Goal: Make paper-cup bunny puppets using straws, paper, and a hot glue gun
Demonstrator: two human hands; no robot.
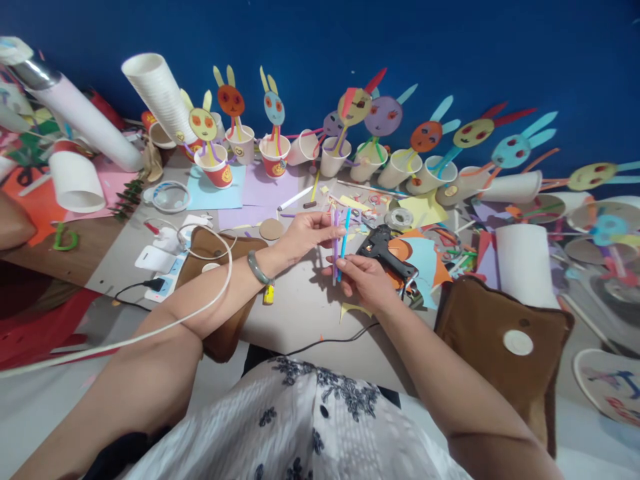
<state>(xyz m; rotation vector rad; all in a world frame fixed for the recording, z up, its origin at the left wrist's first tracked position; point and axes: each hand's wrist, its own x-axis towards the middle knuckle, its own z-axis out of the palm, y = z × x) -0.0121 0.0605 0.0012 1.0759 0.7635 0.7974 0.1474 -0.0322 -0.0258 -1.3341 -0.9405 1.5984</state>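
Note:
A purple straw [335, 260] and a blue straw [345, 233] stand nearly upright side by side, a little above the table. My left hand [303, 237] is closed in a pinch around their upper part, its thumb across the purple one. Lower down, the fingers of my right hand [367, 283] are closed on the same straws. Just right of them lies a black glue gun [385, 253] on the table. Behind my hands are small paper scraps, a white pen [295, 199] and a round cardboard disc [271, 229].
Paper cups with rabbit-faced straw figures, one a red cup [275, 157], line the blue wall. A stack of white cups [160, 93] leans at the back left. A white cable [220, 280] crosses my left arm. A brown cushion [500, 340] lies at the right.

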